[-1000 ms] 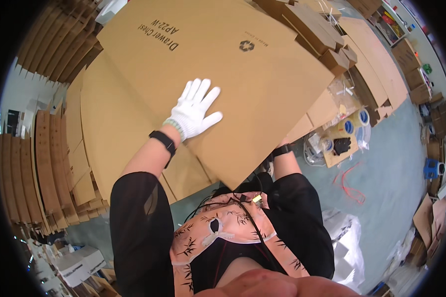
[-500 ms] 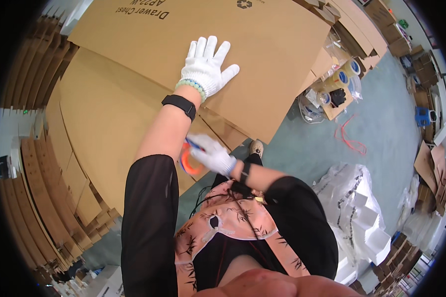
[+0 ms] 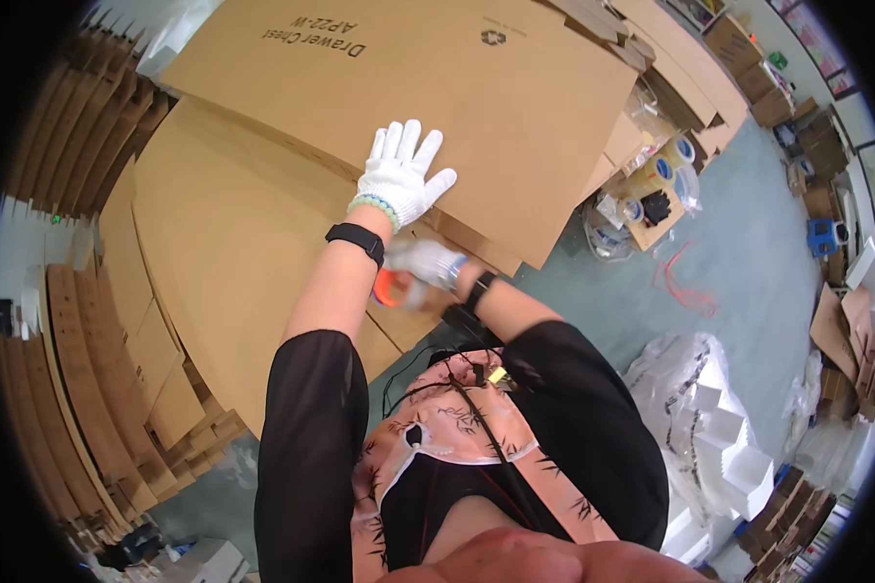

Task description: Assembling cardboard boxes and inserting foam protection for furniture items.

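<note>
My left hand [image 3: 401, 180], in a white knit glove, lies open with fingers spread on a large printed flat cardboard piece [image 3: 515, 117]. That piece overlaps a plain brown cardboard sheet [image 3: 228, 219] to the left. Close below my left wrist, my right hand [image 3: 433, 264], also gloved in white, is closed on a tape dispenser [image 3: 387, 290] with an orange ring. Motion smears the right fingers and the tape dispenser. They are near the cardboard's near edge; whether they touch it I cannot tell.
Tape rolls [image 3: 659, 170] and a black item [image 3: 656, 206] crowd a small stand at the right. White foam pieces in a plastic bag [image 3: 705, 418] lie on the floor. Red strapping [image 3: 685, 282] is nearby. Stacked cardboard [image 3: 102, 369] lines the left.
My right hand and the tape dispenser have moved away from my body, closer beneath my left wrist. My left hand has slid slightly nearer to me on the cardboard. The view has shifted a little.
</note>
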The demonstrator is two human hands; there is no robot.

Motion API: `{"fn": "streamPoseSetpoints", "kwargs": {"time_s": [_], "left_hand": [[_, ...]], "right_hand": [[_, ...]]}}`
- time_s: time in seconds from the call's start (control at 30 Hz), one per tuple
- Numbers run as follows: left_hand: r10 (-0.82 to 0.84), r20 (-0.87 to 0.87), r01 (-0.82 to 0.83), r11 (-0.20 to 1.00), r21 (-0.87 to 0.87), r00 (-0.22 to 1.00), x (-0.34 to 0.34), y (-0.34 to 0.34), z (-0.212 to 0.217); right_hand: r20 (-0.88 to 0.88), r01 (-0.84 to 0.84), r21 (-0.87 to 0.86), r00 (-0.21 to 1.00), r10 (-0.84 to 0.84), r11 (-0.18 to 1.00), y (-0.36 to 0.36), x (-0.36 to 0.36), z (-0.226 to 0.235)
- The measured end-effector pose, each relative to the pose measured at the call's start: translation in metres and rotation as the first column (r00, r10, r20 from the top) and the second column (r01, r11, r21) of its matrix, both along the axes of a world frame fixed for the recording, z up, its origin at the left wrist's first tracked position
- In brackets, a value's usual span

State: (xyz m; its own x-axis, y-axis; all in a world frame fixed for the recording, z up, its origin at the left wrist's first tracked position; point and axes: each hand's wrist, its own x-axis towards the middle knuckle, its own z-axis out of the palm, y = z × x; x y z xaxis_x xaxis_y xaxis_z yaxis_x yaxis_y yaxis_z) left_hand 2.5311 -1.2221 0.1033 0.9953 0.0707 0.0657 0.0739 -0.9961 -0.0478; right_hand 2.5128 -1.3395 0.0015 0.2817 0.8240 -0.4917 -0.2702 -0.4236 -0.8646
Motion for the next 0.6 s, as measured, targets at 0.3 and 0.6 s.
{"fn": "streamPoseSetpoints", "kwargs": {"time_s": [0.3, 0.6], "left_hand": [[-0.036, 0.048, 0.038, 0.998, -0.04, 0.998, -0.002, -0.015, 0.011], [-0.102, 0.137, 0.122, 0.982, -0.145, 0.985, 0.02, -0.11, 0.009]], "right_hand": [[-0.588, 0.697, 0.181, 0.642, -0.492, 0.693, -0.275, 0.006, 0.014], [-0.659, 0.987, -0.025, 0.104, -0.745, 0.159, -0.442, 0.16, -0.058]]}}
